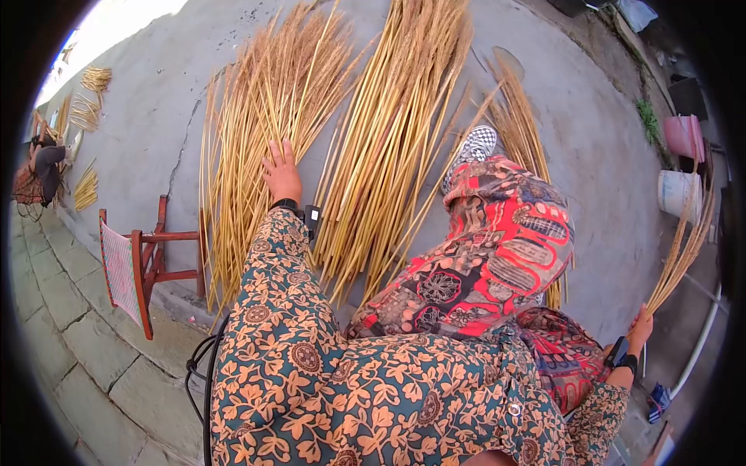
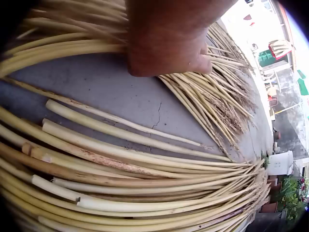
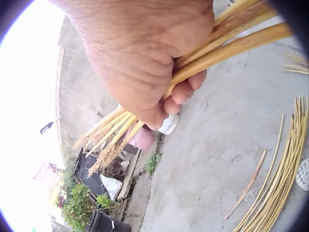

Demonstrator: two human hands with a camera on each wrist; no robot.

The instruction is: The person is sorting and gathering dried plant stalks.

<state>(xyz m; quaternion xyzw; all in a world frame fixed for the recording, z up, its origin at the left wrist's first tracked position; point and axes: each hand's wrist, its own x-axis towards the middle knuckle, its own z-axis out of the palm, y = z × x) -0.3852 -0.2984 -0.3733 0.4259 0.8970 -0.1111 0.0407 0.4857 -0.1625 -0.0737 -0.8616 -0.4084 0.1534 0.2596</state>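
Observation:
My left hand (image 1: pixel 283 175) reaches down onto the left pile of dried stalks (image 1: pixel 233 179), its fingers extended over the stems in the head view. Up close in the left wrist view, that hand (image 2: pixel 169 43) lies over the stalks, most of its fingers hidden. Beside it spreads a second, thicker pile of stalks (image 1: pixel 388 155) with feathery brown heads pointing away from me. Out at the far right, my right hand (image 1: pixel 640 332) grips a small bunch of stalks (image 1: pixel 678 268). Fingers of the right hand (image 3: pixel 145 72) curl round the stems in the right wrist view, seed heads beyond.
A wooden folding stool (image 1: pixel 148 264) stands left of the piles. More stalks (image 1: pixel 524 128) lie past my checkered shoe (image 1: pixel 479 144). A pink bucket (image 1: pixel 684 138) and a white bucket (image 1: pixel 678 194) line the right side. Another person (image 1: pixel 48 167) sits far left near small bundles (image 1: pixel 85 113).

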